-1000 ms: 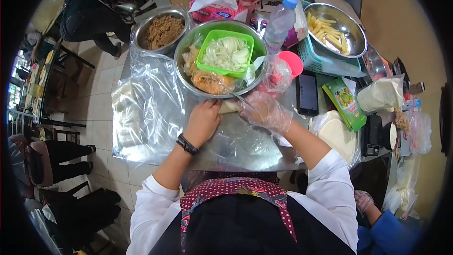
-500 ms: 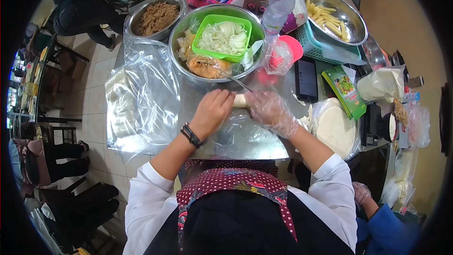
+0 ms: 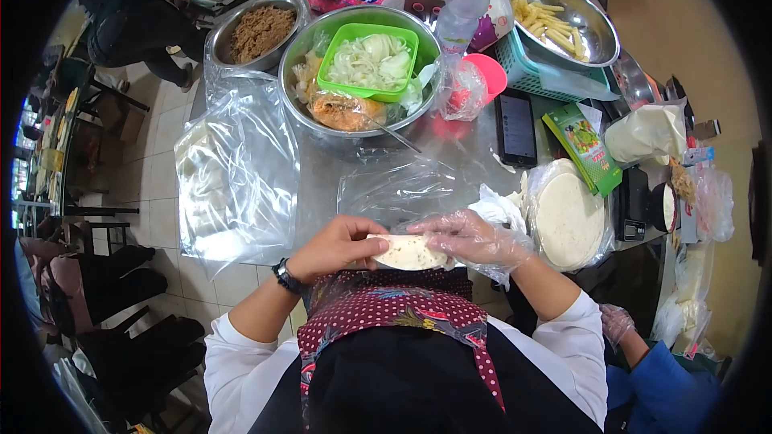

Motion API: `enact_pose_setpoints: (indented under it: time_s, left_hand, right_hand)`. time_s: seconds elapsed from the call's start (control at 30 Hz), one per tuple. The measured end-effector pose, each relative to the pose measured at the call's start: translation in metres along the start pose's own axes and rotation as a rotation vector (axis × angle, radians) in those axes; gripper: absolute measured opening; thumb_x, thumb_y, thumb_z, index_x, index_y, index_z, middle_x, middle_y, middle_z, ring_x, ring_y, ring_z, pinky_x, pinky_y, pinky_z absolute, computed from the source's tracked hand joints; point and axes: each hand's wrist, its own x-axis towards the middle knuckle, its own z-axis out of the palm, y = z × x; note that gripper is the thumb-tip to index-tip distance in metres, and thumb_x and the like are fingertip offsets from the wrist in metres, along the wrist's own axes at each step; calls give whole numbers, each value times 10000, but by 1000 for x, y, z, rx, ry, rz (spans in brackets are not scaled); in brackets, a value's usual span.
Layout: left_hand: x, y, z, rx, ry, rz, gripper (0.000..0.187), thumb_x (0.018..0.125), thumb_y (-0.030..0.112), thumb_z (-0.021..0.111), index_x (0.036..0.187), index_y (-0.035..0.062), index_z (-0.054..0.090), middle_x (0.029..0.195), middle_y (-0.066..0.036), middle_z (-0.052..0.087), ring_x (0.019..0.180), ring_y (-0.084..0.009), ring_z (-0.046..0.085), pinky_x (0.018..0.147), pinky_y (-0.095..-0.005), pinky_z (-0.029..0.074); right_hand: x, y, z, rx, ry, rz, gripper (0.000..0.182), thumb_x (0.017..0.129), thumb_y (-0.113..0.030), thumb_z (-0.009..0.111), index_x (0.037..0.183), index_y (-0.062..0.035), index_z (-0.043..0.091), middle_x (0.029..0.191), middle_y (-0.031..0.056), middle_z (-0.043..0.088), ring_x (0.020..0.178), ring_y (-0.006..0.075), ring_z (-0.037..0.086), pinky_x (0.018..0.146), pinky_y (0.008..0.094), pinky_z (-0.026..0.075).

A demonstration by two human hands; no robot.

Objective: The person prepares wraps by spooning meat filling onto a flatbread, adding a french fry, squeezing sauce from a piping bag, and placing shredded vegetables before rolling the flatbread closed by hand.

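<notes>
A rolled tortilla (image 3: 408, 252), pale with brown toasted spots, is held level close to my apron at the table's front edge. Bare, with a dark watch at its wrist, my left hand (image 3: 342, 243) pinches the roll's left end. My right hand (image 3: 470, 239), in a clear plastic glove, closes on the other end. Just beyond them a clear plastic sheet (image 3: 402, 191) lies on the metal table. To the right rests a stack of flat tortillas (image 3: 569, 213) in plastic, with a crumpled white wrapping (image 3: 500, 207) beside it.
A large steel bowl (image 3: 291, 112) holds a green box (image 3: 412, 64) of sliced onion and an orange filling. Behind stand a bowl of brown filling (image 3: 261, 32), a water bottle (image 3: 464, 12) and a bowl of fries (image 3: 599, 24). A phone (image 3: 516, 130) lies at right, plastic bags (image 3: 233, 185) at left.
Both hands have moved back toward my body with the rolled tortilla, lifting it from the tabletop sheet to the front edge. Its spotted side now faces up.
</notes>
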Motion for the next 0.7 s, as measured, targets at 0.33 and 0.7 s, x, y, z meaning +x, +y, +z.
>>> enact_pose_setpoints:
  time_s: [0.33,0.7]
  left_hand:
    - [2,-25,-4,-729,-145,-480,346,928,308,577,988,-31,614,780,-95,669,535,-57,572,458,-148,434]
    - [0,-60,-2,1109,193,639,222,743,160,656,952,92,633,936,-37,585,913,-231,530,802,-361,396]
  right_hand:
    - [12,13,30,-1082,310,-667,590,819,-287,665,1277,25,463,1126,203,580,923,340,604,818,403,495]
    - [18,37,-3,-567,521,-186,495,841,-432,630,1130,-30,630,1014,180,622,970,300,571,845,405,445]
